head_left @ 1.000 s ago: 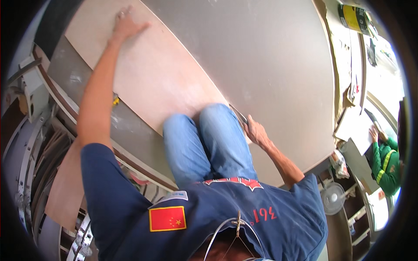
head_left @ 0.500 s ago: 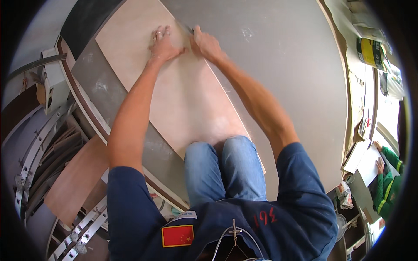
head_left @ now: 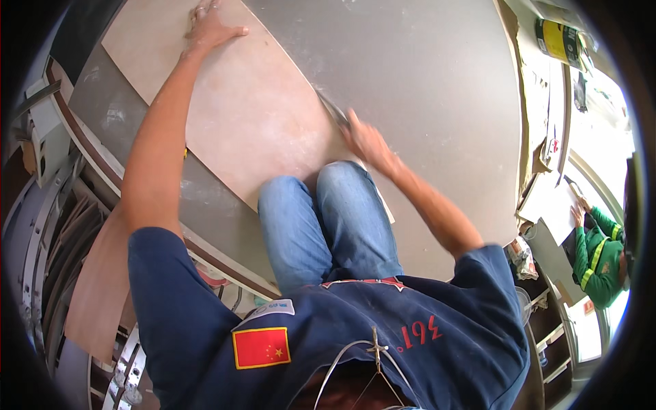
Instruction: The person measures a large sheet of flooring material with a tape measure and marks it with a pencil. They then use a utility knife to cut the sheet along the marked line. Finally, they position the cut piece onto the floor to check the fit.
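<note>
A long pale wooden board lies flat on a larger grey sheet, its near end running under my knees. On the far part of the board my left hand presses down, fingers stretched and thumb out to the right; it is open and holds nothing. My right hand is closed around a thin grey metal tool, long and narrow like a blade or file; which one I cannot tell. The tool's far end lies along the board's right edge, just beyond my knees. My fingers hide its handle.
To the left, below the work surface, stand strips and offcuts and a curved wooden panel. A small yellow object shows beside the board's left edge. A yellow-and-black bucket stands far right. A co-worker in green handles a white sheet at right.
My right hand has drawn the tool toward me along the board's right edge. My left hand stays at about the same place on the board. The whole view has shifted.
</note>
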Action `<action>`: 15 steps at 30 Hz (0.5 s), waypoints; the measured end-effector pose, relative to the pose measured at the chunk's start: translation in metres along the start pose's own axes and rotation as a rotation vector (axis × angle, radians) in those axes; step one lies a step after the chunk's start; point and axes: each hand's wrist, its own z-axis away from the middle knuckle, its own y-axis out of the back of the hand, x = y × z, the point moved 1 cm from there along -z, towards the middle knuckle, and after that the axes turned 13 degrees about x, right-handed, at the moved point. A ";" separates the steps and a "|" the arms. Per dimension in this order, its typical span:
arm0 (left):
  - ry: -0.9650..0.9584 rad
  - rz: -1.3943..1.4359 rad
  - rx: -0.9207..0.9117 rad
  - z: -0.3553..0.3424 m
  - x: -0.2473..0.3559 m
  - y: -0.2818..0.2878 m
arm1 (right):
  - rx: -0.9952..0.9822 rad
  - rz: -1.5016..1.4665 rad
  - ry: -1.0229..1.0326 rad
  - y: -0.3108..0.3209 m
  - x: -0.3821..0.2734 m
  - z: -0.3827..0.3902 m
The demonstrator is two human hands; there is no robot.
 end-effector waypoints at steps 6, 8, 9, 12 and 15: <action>-0.165 0.059 0.196 -0.016 -0.025 -0.030 | -0.224 0.091 -0.201 0.015 0.102 0.165; -0.207 -0.021 0.181 -0.020 -0.032 -0.036 | -0.018 0.050 -0.170 0.016 0.104 0.161; -0.154 -0.010 0.151 -0.016 -0.017 -0.023 | -0.003 0.006 -0.199 0.027 0.084 0.146; -0.038 0.040 0.178 -0.025 -0.002 0.009 | 0.086 -0.123 -0.033 0.038 0.003 0.081; 0.041 0.163 0.462 -0.043 -0.008 -0.006 | 0.001 -0.137 0.103 0.005 -0.040 0.026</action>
